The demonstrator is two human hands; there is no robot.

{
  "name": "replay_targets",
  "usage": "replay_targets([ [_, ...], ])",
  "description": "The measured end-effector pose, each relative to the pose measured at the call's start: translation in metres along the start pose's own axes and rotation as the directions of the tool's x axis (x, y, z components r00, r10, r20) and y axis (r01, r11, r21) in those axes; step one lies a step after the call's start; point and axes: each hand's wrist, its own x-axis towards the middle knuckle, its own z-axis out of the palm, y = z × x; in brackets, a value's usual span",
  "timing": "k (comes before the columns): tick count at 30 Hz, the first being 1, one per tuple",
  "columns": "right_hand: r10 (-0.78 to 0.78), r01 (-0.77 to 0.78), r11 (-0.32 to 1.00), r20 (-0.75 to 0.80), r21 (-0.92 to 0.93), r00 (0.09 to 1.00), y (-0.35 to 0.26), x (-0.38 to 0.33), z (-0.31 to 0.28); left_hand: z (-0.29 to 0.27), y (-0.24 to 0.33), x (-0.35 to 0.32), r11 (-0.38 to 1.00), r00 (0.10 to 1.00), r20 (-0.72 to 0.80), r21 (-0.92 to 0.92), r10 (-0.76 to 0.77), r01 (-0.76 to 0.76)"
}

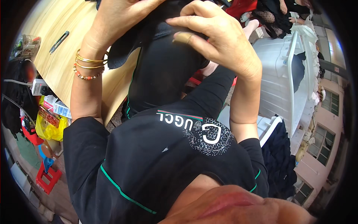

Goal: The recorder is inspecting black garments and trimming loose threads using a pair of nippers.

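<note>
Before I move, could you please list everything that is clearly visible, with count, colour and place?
Table: one, light wood, upper left
Pen: one, dark, on the table
Loose cloth: count unclear, black, top
Power adapter: one, white, left edge
Plastic bag: one, yellow, left
Tubs: at least two, white, right
Cloth heap: one, dark blue, lower right
Windows: at least three, dark panes, far right
Other people: at least one, dark clothes, upper right
Bracelets: several, gold and beaded, upper left
Shirt: one, black, lower middle
Left hand: one, bare, top
Right hand: one, bare, top
</note>
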Motion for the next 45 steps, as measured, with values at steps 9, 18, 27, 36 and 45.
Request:
replay_targets([
  [9,0.479,-0.518,0.852,0.289,0.077,0.829,-0.015,0.020,-0.015,-0.013,0.038,0.010,0.953,0.986,0.077,-0.255,-0.148,0.163],
  [18,0.548,-0.730,0.640,0.524,0.239,0.652,-0.012,0.017,-0.033,-0.014,0.041,0.008,0.905,0.958,0.174,-0.325,-0.229,0.276],
  [27,0.512,-0.502,0.838,0.009,0.215,0.859,-0.001,-0.019,0.006,-0.016,0.019,0.007,0.972,0.972,0.230,-0.211,-0.052,0.102],
  [36,0.446,-0.455,0.890,-0.179,-0.015,0.877,-0.001,-0.047,0.042,0.006,-0.019,0.005,0.919,0.936,0.263,-0.255,-0.235,0.302],
  [45,0.470,-0.471,0.882,-0.049,-0.015,0.881,0.000,-0.042,0.024,0.008,-0.021,0.004,0.869,0.928,0.246,-0.345,-0.282,0.355],
])
